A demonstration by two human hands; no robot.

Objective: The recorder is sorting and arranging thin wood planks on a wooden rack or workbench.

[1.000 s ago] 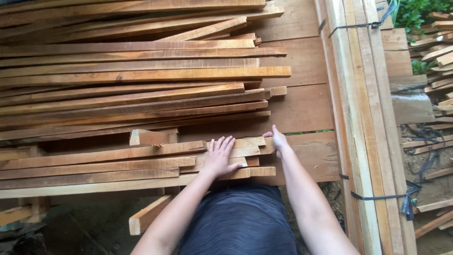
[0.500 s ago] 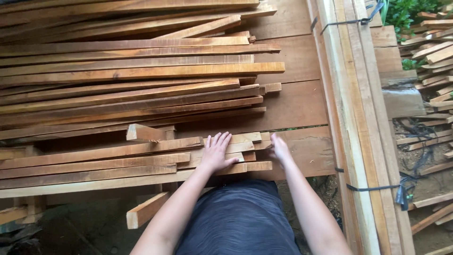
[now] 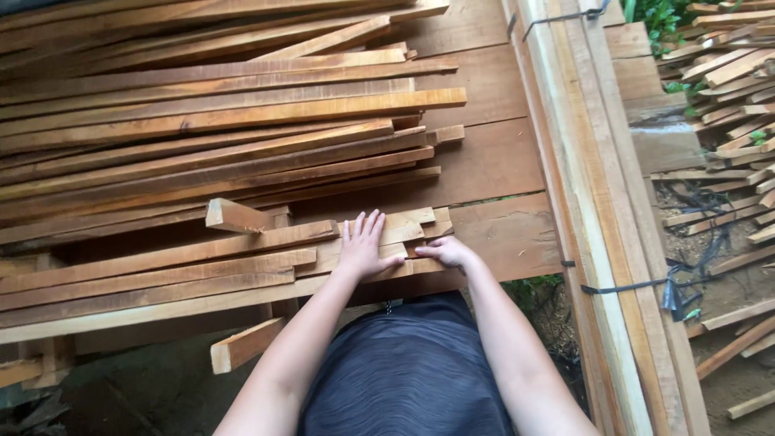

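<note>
arms: two, bare from hand to the frame's lower edge, no sleeves in view | left hand (image 3: 361,249): bare, no glove, no ring or watch visible | right hand (image 3: 446,252): bare, no glove, wrist unadorned | clothing: dark grey-blue ribbed fabric garment (image 3: 404,371) with fine wavy lines, covering the lap

We see the wooden slats (image 3: 202,266), long, thin, reddish-brown and rough-sawn, lying flat in a loose stack, their right ends roughly even near the front edge of broad planks (image 3: 500,234).
</note>
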